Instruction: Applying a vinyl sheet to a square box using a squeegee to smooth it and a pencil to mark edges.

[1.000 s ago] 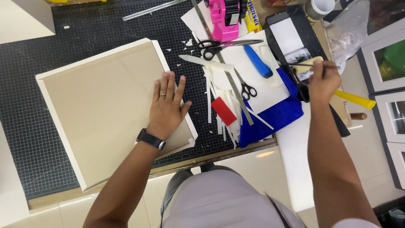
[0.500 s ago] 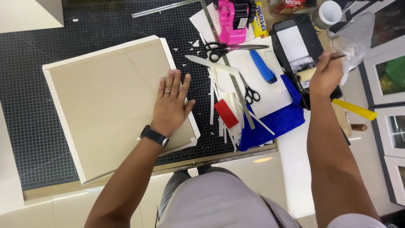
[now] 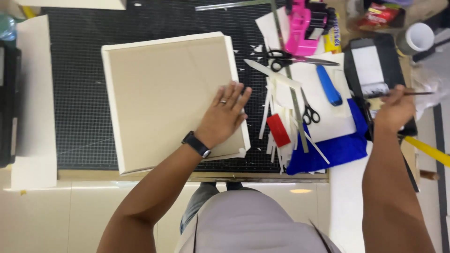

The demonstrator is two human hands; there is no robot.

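Your tan board (image 3: pixel 164 93) lies flat on the black cutting mat (image 3: pixel 79 56) — your left hand (image 3: pixel 225 115) presses its right edge, fingers spread. Your right hand (image 3: pixel 396 110) pinches a thin brush (image 3: pixel 412 93) over the black tray (image 3: pixel 375 61).

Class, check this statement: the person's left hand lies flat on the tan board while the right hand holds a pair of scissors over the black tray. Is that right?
Not quite. In the head view the right hand holds a thin brush, not scissors; both pairs of scissors lie untouched on the papers. The rest stands: the left hand lies flat on the tan board, and the right hand is over the black tray.
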